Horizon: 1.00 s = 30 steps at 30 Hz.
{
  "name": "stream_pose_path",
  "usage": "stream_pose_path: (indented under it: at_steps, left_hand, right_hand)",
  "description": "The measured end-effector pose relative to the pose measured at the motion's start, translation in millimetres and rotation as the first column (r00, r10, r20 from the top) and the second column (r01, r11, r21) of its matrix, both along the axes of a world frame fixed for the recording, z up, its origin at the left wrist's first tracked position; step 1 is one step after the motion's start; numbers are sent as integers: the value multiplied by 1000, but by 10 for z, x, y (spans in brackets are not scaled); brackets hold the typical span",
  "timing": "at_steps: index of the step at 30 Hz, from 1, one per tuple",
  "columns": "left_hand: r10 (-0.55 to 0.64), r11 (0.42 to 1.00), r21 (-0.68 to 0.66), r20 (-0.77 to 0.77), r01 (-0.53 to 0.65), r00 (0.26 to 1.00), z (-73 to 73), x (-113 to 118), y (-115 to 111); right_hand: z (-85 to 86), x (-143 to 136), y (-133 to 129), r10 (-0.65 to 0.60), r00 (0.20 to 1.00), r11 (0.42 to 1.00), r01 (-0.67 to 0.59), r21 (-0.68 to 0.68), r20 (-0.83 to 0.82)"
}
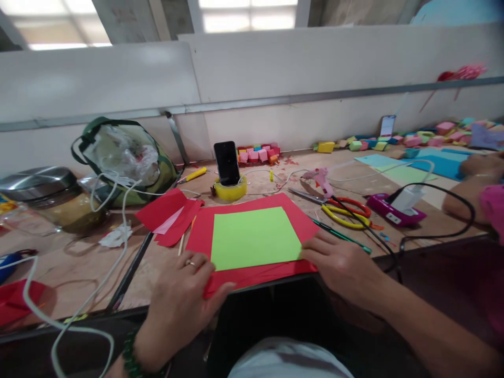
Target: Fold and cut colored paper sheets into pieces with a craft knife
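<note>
On a wooden table (144, 270), green paper (254, 239) is laid over red paper (300, 220), its near corners touched by half-curled left hand (179, 289) and right hand (342, 260), seemingly for alignment; any pinch cannot be told.

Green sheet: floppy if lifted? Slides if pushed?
The green sheet looks thin, so probably light and bendy. With the left hand and right hand at its near corners, the far edge may sag. Lying flat on the red paper, it might slide.
</note>
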State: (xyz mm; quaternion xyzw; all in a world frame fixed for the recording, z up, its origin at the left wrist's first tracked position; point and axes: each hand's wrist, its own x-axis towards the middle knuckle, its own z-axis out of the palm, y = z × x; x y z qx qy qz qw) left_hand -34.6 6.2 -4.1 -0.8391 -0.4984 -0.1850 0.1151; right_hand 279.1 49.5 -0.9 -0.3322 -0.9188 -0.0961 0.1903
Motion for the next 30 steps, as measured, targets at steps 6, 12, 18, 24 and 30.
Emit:
stream_pose_path:
  at_steps: [6, 12, 18, 24, 30]
  left_hand:
    - [-114, 984, -137, 1, 113, 994, -140, 343, 51]
    - [-65, 994, -83, 34, 67, 997, -268, 21, -31]
    - [-38, 997, -58, 66, 42, 997, -203, -125, -81]
    - [-84, 980, -181, -16, 80, 996, 123, 78, 124]
    - [-302, 896, -378, -131, 234, 944, 200, 530, 286]
  right_hand:
    - [-155, -309, 25, 156, 988, 983, -155, -95, 2]
    - [-184, 57, -2, 93, 996, 993, -93, -69, 6]
    - [-154, 391, -99, -62, 996, 995, 56, -82, -72]
    - [-250, 764, 65, -632, 774, 771, 633, 64, -47]
    - [-405, 927, 178, -646, 763, 763, 646, -18, -12]
